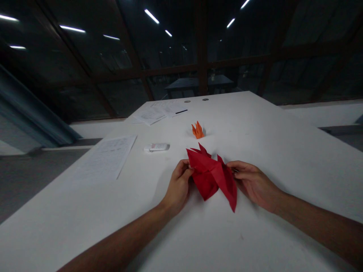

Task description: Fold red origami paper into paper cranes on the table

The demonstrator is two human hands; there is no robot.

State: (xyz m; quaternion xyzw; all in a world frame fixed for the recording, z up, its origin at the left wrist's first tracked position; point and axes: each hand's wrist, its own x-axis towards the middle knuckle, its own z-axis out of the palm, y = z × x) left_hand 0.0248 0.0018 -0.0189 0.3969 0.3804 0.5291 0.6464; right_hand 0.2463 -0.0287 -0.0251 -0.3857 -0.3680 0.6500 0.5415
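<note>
A folded piece of red origami paper (208, 172) is held up over the white table between my two hands, its pointed flaps spreading up and down. My left hand (179, 185) pinches its left edge between thumb and fingers. On the opposite side, my right hand (255, 183) grips the right flap, with the fingertips partly behind the paper. Just beyond the red paper stands a small orange origami figure (197, 130) with several upright points.
On the white table (113, 226), a white correction-fluid-like bottle (157, 147) lies left of centre. Printed sheets (110, 155) rest at the left, with more papers (155, 112) and a black pen (181, 111) farther back. Dark windows (170, 45) stand behind the table.
</note>
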